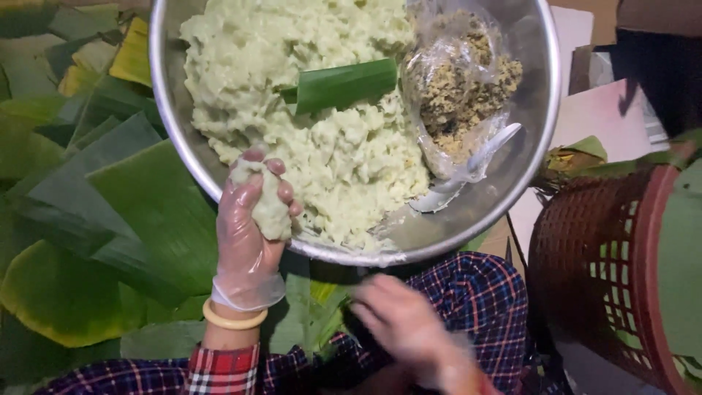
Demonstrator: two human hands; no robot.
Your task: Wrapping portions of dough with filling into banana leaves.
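1. The left hand, in a thin clear glove, is raised at the near rim of a large steel bowl; its grip is curled closed around a lump of pale green dough, fingers wrapped over the top and thumb pressing the side.
2. The lump sits just at the bowl's edge, touching or almost touching the rim; which of the two cannot be told.
3. A yellow bangle circles the left wrist, below the glove's cuff, with a red plaid sleeve beneath it.
4. The right hand is bare and blurred, low in the view over the person's lap in dark plaid cloth; whether its grip is open or closed cannot be told, and nothing can be made out in it.
5. The bowl holds a big mass of the same pale green dough, filling the left and middle of it.
6. A folded strip of green leaf lies on top of the mass, near the centre.
7. At the bowl's right side rests a clear plastic bag of brown crumbly filling, with a white spoon lying against it.
8. Broad banana leaves are spread to the left of the bowl, some green, some yellowing.
9. A red-brown plastic basket stands on the right, well apart from both hands.
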